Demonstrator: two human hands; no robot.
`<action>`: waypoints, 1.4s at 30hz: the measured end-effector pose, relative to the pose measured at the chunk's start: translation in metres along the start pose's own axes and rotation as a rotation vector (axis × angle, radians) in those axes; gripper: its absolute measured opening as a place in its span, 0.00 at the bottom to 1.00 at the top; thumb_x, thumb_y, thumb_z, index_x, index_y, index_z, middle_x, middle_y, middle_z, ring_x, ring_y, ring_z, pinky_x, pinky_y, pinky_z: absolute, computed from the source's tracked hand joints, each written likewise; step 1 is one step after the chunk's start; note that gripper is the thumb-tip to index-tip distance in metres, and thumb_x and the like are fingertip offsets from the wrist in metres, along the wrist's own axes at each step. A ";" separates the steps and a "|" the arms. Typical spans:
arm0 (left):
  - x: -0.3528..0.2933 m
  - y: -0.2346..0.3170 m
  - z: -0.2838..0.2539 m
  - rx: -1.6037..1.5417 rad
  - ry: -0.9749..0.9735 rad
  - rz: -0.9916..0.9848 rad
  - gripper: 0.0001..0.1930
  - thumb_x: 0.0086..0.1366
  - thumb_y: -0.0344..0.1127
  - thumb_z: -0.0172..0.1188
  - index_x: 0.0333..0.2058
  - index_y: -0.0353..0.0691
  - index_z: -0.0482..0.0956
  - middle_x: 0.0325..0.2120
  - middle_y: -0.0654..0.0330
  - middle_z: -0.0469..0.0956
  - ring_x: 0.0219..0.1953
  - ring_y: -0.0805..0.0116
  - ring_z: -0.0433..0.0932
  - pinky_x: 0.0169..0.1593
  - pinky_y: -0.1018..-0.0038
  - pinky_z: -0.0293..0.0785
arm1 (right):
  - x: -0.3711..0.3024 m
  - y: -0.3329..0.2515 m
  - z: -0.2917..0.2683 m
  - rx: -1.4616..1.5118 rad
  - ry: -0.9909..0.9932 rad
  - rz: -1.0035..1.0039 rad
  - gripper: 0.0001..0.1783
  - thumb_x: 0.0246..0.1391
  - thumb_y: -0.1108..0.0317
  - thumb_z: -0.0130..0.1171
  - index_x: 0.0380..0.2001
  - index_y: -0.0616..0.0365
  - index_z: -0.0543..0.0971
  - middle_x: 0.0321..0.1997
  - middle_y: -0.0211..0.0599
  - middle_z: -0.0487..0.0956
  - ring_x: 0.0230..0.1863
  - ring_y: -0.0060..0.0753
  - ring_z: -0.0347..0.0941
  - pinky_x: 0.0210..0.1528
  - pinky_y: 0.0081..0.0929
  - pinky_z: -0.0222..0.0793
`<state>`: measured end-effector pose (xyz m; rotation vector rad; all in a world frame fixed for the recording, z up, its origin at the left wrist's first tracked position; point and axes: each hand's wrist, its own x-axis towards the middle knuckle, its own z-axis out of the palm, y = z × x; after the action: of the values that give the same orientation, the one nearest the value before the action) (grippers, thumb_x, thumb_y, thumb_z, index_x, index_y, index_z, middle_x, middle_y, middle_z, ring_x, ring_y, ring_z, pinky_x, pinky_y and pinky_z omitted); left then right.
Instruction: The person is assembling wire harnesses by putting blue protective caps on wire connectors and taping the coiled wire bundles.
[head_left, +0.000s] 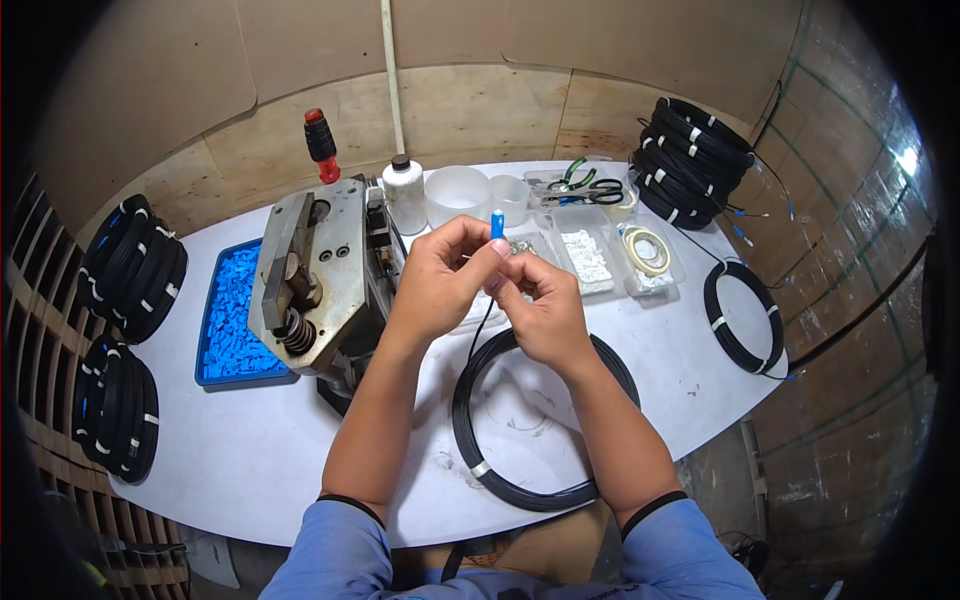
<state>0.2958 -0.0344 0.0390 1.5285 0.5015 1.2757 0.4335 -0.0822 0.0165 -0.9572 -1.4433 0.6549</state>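
Note:
A small blue connector point(497, 226) with a white tip stands upright between my hands, above the middle of the table. My left hand point(440, 280) pinches it between thumb and forefinger. Just below, my right hand point(545, 312) has its fingers closed round the black cable point(483, 325) at the connector's lower end; the exact grip point is hidden by the fingers. From there the cable runs down to a black cable coil point(465, 425), bound with white tape, lying flat on the table under my right forearm.
Left of my arms stands a metal press point(335, 250), beside a blue tray point(240, 335) of blue connector pieces. Behind are a white bottle point(404, 195), plastic tubs point(457, 190), scissors point(597, 192) and a tape roll point(647, 250). Stacked cable coils point(690, 165) flank the table.

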 end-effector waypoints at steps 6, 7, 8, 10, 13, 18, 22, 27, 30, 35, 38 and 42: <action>0.003 -0.002 -0.002 0.007 0.061 0.004 0.09 0.66 0.35 0.62 0.33 0.33 0.79 0.24 0.66 0.78 0.27 0.83 0.72 0.31 0.82 0.69 | 0.000 0.005 -0.002 -0.012 -0.031 0.009 0.04 0.57 0.74 0.60 0.32 0.63 0.80 0.27 0.32 0.82 0.29 0.18 0.76 0.36 0.21 0.73; 0.002 -0.003 -0.002 0.007 0.062 0.004 0.09 0.66 0.35 0.62 0.33 0.33 0.79 0.24 0.66 0.78 0.27 0.83 0.72 0.31 0.82 0.69 | 0.000 0.005 -0.002 -0.013 -0.032 0.016 0.04 0.57 0.74 0.60 0.32 0.63 0.80 0.27 0.32 0.82 0.30 0.18 0.76 0.36 0.21 0.73; 0.002 -0.004 -0.002 -0.004 0.055 -0.001 0.09 0.66 0.35 0.61 0.33 0.33 0.79 0.24 0.66 0.78 0.27 0.83 0.72 0.31 0.82 0.69 | 0.000 0.005 -0.002 -0.013 -0.032 0.015 0.04 0.57 0.74 0.60 0.32 0.63 0.80 0.27 0.32 0.82 0.30 0.18 0.76 0.36 0.21 0.73; 0.002 -0.004 -0.002 -0.015 0.048 -0.007 0.09 0.66 0.35 0.61 0.34 0.33 0.79 0.24 0.66 0.78 0.27 0.83 0.71 0.31 0.82 0.69 | 0.000 0.005 -0.002 -0.015 -0.036 0.009 0.03 0.57 0.74 0.61 0.32 0.63 0.80 0.27 0.32 0.82 0.29 0.18 0.76 0.36 0.21 0.72; 0.002 -0.003 -0.005 -0.001 0.014 0.006 0.09 0.66 0.35 0.61 0.34 0.33 0.79 0.24 0.66 0.78 0.27 0.83 0.71 0.31 0.82 0.69 | 0.000 0.005 -0.001 -0.018 -0.034 0.003 0.04 0.57 0.73 0.61 0.31 0.63 0.80 0.27 0.32 0.82 0.28 0.17 0.75 0.35 0.21 0.72; 0.003 -0.004 -0.004 0.017 0.056 0.009 0.09 0.66 0.35 0.61 0.33 0.33 0.79 0.23 0.66 0.78 0.26 0.83 0.71 0.30 0.82 0.69 | 0.000 0.005 -0.001 -0.012 -0.025 -0.001 0.04 0.56 0.73 0.62 0.31 0.63 0.80 0.26 0.31 0.81 0.27 0.17 0.74 0.33 0.20 0.72; 0.002 -0.004 -0.003 0.001 0.028 -0.007 0.09 0.66 0.34 0.61 0.33 0.32 0.79 0.23 0.67 0.77 0.26 0.83 0.71 0.30 0.82 0.69 | 0.000 0.007 -0.001 -0.014 -0.035 -0.016 0.04 0.56 0.73 0.63 0.31 0.63 0.80 0.25 0.31 0.81 0.27 0.17 0.74 0.33 0.20 0.71; 0.002 -0.002 -0.005 0.025 0.028 -0.002 0.09 0.66 0.34 0.60 0.33 0.32 0.79 0.23 0.67 0.77 0.27 0.83 0.71 0.31 0.82 0.68 | 0.000 0.004 0.000 -0.014 -0.028 -0.008 0.05 0.56 0.72 0.63 0.30 0.63 0.80 0.25 0.31 0.81 0.27 0.17 0.74 0.33 0.20 0.71; 0.002 -0.002 -0.007 0.063 0.003 -0.043 0.10 0.68 0.37 0.59 0.33 0.35 0.79 0.28 0.66 0.79 0.31 0.80 0.74 0.38 0.79 0.71 | 0.000 0.004 0.000 -0.010 -0.021 -0.002 0.05 0.56 0.72 0.63 0.30 0.63 0.80 0.25 0.31 0.81 0.27 0.16 0.74 0.33 0.20 0.71; 0.003 -0.003 -0.005 0.003 0.003 -0.033 0.09 0.67 0.35 0.60 0.33 0.33 0.79 0.24 0.67 0.77 0.28 0.83 0.70 0.32 0.82 0.68 | 0.001 0.005 -0.001 -0.017 -0.020 0.000 0.06 0.56 0.71 0.63 0.30 0.63 0.80 0.24 0.31 0.81 0.27 0.16 0.74 0.33 0.20 0.71; 0.002 -0.003 -0.005 0.012 0.004 -0.023 0.09 0.67 0.35 0.60 0.34 0.32 0.79 0.24 0.67 0.77 0.28 0.83 0.70 0.32 0.82 0.68 | 0.000 0.004 0.000 0.004 -0.003 -0.003 0.06 0.56 0.71 0.64 0.30 0.63 0.80 0.24 0.30 0.80 0.26 0.16 0.73 0.32 0.20 0.71; 0.002 -0.002 -0.007 0.022 0.000 -0.009 0.09 0.67 0.34 0.59 0.35 0.32 0.79 0.26 0.66 0.78 0.29 0.82 0.72 0.34 0.81 0.70 | 0.000 0.001 -0.002 -0.023 -0.013 -0.010 0.06 0.55 0.71 0.64 0.29 0.63 0.80 0.23 0.30 0.80 0.26 0.16 0.73 0.32 0.19 0.71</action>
<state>0.2911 -0.0288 0.0376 1.5429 0.5232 1.2664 0.4353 -0.0813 0.0157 -0.9648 -1.4689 0.6393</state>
